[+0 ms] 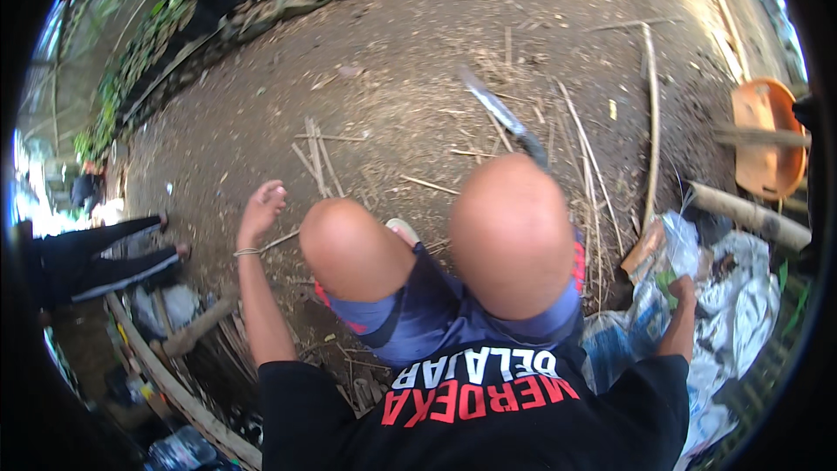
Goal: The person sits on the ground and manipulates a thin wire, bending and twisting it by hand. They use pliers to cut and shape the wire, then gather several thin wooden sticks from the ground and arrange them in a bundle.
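My left hand is raised beside my left knee, its fingers loosely bent and apart, holding nothing. A band circles that wrist. On my right, my right hand reaches down at the pile of plastic sacks. Its fingers look closed, but what they grip is too small to make out; a bit of green shows just beside them. Beyond my right knee a machete lies on the soil, its dark handle end partly hidden by the knee. Thin split sticks lie to the right of it.
An orange basin stands at the far right, with a bamboo pole below it. A long stick lies nearby. Short sticks lie ahead. At left are another person's legs, a curved wooden piece and a plastic bottle.
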Tool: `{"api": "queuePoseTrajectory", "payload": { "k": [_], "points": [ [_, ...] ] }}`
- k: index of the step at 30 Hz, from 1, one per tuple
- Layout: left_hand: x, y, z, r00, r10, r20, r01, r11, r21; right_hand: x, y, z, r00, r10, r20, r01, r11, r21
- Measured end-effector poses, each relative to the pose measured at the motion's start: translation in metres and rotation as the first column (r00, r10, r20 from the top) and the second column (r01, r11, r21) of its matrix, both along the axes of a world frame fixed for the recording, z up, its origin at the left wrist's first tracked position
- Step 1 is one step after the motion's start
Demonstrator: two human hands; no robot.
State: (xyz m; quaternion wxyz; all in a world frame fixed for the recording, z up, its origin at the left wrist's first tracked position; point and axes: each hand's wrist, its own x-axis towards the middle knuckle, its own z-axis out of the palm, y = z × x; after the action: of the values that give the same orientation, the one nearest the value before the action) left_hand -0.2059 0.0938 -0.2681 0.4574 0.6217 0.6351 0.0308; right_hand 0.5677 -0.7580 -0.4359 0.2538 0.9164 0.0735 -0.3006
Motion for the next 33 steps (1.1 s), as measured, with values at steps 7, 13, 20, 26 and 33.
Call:
{"api": "queuePoseTrajectory", "payload": {
  "k": [7,13,20,26,33],
  "points": [
    [-0.132,-0.115,-0.176,0.929,0.162,-0.333,-0.091,0.971,0.219,-0.040,0.269,0.096,0.920,0.279,0.274,-0.374,0.831,0.412],
    [-0.088,-0.150,-0.231,0.910,0.306,-0.282,-0.144,0.867,0.477,-0.150,0.499,0.031,0.790,0.572,0.222,-0.482,0.355,0.801],
    [-0.066,-0.109,-0.237,0.886,0.191,-0.423,0.034,0.882,0.469,-0.256,0.642,-0.004,0.545,0.835,-0.073,-0.426,0.351,0.834],
    [-0.080,-0.092,-0.236,0.890,0.109,-0.444,0.176,0.815,0.553,-0.341,0.656,-0.017,0.182,0.969,-0.170,-0.700,0.249,0.670],
    [-0.089,-0.096,-0.176,0.925,0.063,-0.376,0.240,0.670,0.702,-0.352,0.647,-0.040,0.188,0.945,-0.270,-0.595,0.328,0.734]
  ]
}}
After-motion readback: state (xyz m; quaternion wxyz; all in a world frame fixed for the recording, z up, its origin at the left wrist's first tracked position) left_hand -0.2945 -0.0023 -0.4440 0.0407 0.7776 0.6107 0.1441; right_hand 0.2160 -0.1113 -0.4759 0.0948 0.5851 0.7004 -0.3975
